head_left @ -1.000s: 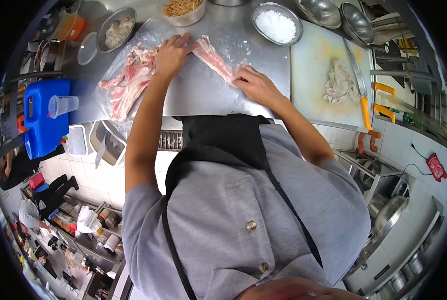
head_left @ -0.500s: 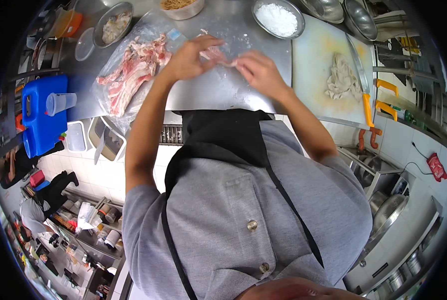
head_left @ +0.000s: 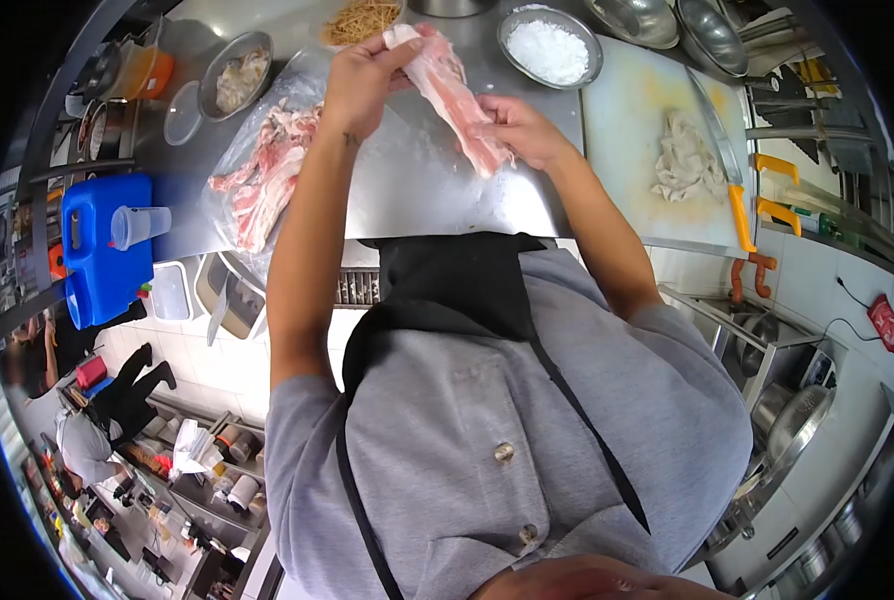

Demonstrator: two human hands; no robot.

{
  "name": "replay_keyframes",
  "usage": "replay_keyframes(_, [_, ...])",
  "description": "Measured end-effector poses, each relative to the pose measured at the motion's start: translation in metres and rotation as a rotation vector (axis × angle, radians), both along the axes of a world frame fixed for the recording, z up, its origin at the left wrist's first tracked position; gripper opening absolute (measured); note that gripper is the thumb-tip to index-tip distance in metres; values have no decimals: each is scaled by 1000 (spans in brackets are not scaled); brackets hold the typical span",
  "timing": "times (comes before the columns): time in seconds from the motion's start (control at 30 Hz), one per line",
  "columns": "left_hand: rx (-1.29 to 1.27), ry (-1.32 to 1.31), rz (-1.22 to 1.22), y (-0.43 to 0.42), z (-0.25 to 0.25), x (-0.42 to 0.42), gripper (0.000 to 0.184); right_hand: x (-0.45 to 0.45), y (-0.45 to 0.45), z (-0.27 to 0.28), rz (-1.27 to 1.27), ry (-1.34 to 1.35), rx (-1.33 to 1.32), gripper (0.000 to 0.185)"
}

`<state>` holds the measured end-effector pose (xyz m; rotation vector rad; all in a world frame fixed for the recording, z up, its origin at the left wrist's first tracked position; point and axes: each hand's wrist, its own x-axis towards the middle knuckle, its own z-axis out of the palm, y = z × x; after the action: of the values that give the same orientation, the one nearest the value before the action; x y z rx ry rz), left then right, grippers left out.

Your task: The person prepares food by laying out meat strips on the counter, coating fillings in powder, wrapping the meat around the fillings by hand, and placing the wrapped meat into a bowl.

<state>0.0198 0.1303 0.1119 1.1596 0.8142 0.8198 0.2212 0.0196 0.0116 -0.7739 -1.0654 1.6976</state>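
Note:
A long strip of raw, fatty meat (head_left: 447,90) is stretched between my two hands above the steel counter (head_left: 407,195). My left hand (head_left: 359,85) pinches its upper end, thumb over the pale fat. Lower down, my right hand (head_left: 522,130) grips the strip's right edge between thumb and fingers. To the left of my left forearm, a pile of more raw meat strips (head_left: 272,175) lies on a clear plastic bag (head_left: 217,205). Behind my left hand stands a tub of thin wooden skewers (head_left: 362,20). A metal bowl of white powder (head_left: 550,48) sits beyond my right hand.
On the right, a white cutting board (head_left: 617,190) bears a crumpled cloth (head_left: 685,160) and a knife with a yellow handle (head_left: 739,215). A metal bowl with pale food (head_left: 237,78) is at the back left. A blue jug (head_left: 107,250) stands left. Other people work at lower left.
The meat strip has been lifted off the counter and spread out lengthwise. My left hand moved up and away; my right hand shifted slightly along the strip. The view turned a little.

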Motion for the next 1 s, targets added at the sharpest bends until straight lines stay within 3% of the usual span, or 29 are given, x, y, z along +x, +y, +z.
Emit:
replay_keyframes(0.07, [-90, -18, -9, 18, -45, -7, 25, 3, -8, -23, -92, -229, -215, 47])
replay_keyframes(0.13, [48, 640, 33, 40, -106, -19, 36, -2, -16, -17, -129, -324, -272, 41])
replay_keyframes(0.17, [48, 639, 25, 44, -115, -22, 36, -4, -18, -11, -163, -423, -325, 35])
replay_keyframes(0.23, [529, 978, 77, 38, -111, -16, 44, -9, -24, 0, -211, -522, -312, 28])
replay_keyframes(0.3, [414, 919, -20, 37, -106, -19, 45, -11, -29, 7, -236, -630, -285, 22])
replay_keyframes(0.4, [616, 996, 19, 39, -106, -23, 39, -12, -32, 18, -195, -656, -322, 17])
replay_keyframes(0.47, [965, 941, -32, 43, -109, -24, 34, -7, -35, 35, -24, -997, -314, 23])
replay_keyframes(0.5, [961, 943, -26, 47, -108, -22, 34, -5, -35, 42, -18, -999, -311, 23])
replay_keyframes(0.57, [1209, 815, -236, 55, -107, -19, 35, -5, -38, 53, -25, -1652, 61, 29])
replay_keyframes(0.7, [1053, 894, -422, 73, -104, -5, 28, -14, 7, 50, -144, -1591, 154, 34])
replay_keyframes(0.77, [885, 1131, -703, 82, -91, 5, 22, -25, 44, 21, -298, -1485, 294, 31])
replay_keyframes(0.83, [948, 1081, -720, 82, -90, 6, 19, -35, 69, -2, -387, -1444, 415, 28])
replay_keyframes(0.9, [1007, 1036, -731, 88, -94, 2, 16, -43, 86, -1, -230, -1457, 353, 29])
replay_keyframes(1.0, [1083, 936, -582, 90, -107, -2, 28, -39, 106, -20, -107, -1519, 402, 28])
